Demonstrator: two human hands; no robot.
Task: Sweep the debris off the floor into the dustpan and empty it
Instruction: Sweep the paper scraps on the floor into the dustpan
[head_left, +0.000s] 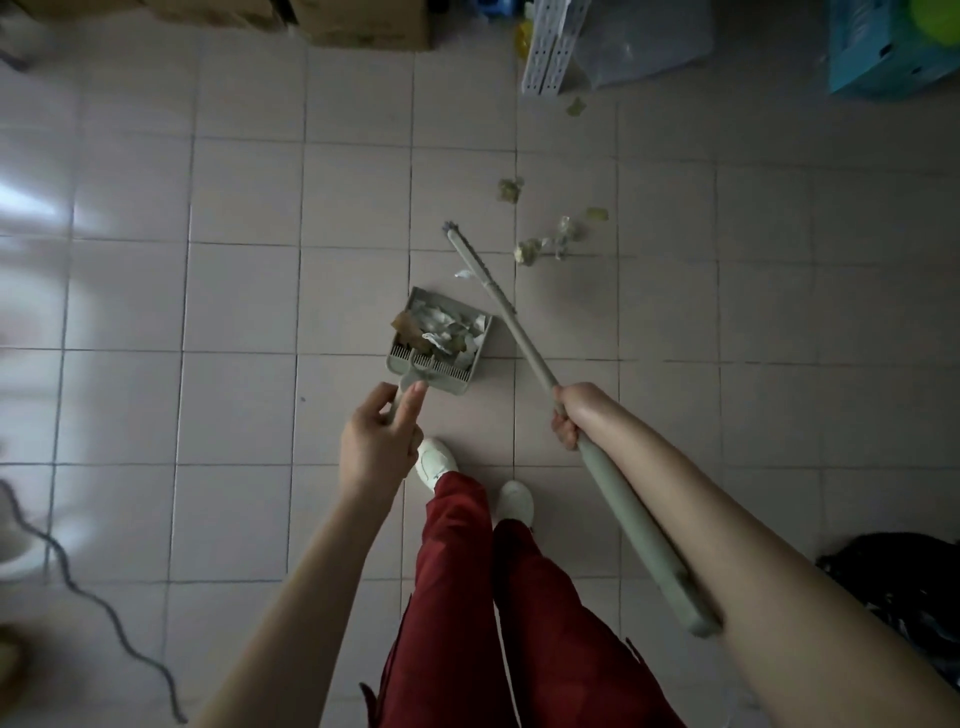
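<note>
The left hand (376, 441) grips the handle of a grey-green plastic dustpan (439, 340), which sits on the pale tiled floor (234, 312) just beyond it, holding paper scraps and brown leaves. The right hand (569, 415) is closed around a grey-green long-handled broom (524, 343) whose head lies beyond the dustpan, with crumpled yellowish debris (556, 239) scattered further out.

- We see a pale tiled floor (239, 291).
- Crumpled scraps (550, 244) lie on it near the far edge.
- Cardboard boxes (363, 23) stand along that edge.
- A cable (78, 587) snakes across its left side.

Left hand (376, 441) hides the dustpan (441, 338) handle.
</note>
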